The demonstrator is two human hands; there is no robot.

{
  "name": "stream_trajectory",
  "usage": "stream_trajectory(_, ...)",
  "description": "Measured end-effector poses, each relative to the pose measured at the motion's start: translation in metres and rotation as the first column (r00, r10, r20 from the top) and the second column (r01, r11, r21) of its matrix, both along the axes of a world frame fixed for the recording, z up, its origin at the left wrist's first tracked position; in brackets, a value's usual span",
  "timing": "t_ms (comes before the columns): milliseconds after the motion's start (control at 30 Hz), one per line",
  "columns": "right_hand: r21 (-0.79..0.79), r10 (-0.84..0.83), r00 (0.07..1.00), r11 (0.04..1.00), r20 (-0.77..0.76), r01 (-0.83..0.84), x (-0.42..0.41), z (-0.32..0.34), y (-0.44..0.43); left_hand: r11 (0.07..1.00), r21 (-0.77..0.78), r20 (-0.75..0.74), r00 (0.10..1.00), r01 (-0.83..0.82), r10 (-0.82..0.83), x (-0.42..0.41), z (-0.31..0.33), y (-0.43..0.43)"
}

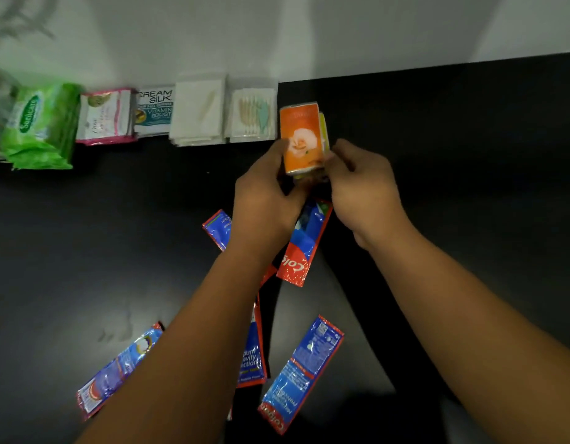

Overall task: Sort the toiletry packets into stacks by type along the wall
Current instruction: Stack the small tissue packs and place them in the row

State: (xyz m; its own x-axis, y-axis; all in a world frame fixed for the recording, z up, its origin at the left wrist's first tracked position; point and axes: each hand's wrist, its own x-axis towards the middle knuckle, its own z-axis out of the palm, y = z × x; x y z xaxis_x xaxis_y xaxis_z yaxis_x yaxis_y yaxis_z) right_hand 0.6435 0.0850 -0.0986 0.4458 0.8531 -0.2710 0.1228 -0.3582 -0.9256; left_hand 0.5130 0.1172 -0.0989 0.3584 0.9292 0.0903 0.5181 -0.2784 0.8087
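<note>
1. Far left, against the wall [277,33], stands a pile of green wipes packs [37,126]; the top one reads "Sanicare". How many are in the pile cannot be counted.
2. Just beside it is a stack of pink-edged sachets [104,116]; their writing is too blurred to read.
3. Next come the Cream Silk sachets [154,110], the top one lettered "CREAM SILK" and "VITAMIN BOOST".
4. Touching them is a stack of plain white packets [198,110], several deep.
5. Then a stack of clear cotton bud packets [253,115], which closes a row of five stacks.
6. Right of the row, near the wall, an orange packet [304,139] printed with a pale flower is held upright between both hands, with a yellow packet [323,126] behind it.
7. The left hand [264,200] curls round its left edge, thumb on the front.
8. The right hand [360,187] pinches its right edge with bent fingers.
9. Scattered on the black bench [437,155] under the arms lie what look like five blue-and-red toothpaste sachets [301,373], partly covered; two show part of "Colgate", another "cavity".
</note>
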Motion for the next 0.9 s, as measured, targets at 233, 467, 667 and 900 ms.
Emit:
stream_trajectory(233,-0.019,0.088,0.991,0.996,-0.097,-0.091,-0.007,0.008,0.027,0.995,0.101,-0.205,0.978,-0.012,0.033,0.020,0.005,0.030)
stream_trajectory(467,0.024,0.137,0.978,0.991,-0.158,-0.135,0.005,0.013,0.066,0.926,0.323,-0.584,0.811,0.197,0.031,0.028,-0.006,0.081)
stream_trajectory(667,-0.017,0.163,0.969,0.986,-0.188,-0.169,0.012,0.012,0.082,0.915,0.359,-0.738,0.656,0.183,0.158,0.033,0.005,0.091)
stream_trajectory(900,-0.046,0.182,0.971,0.981,-0.153,-0.191,0.014,0.016,0.086,0.957,0.206,-0.754,0.656,0.204,0.022,0.034,0.013,0.095)
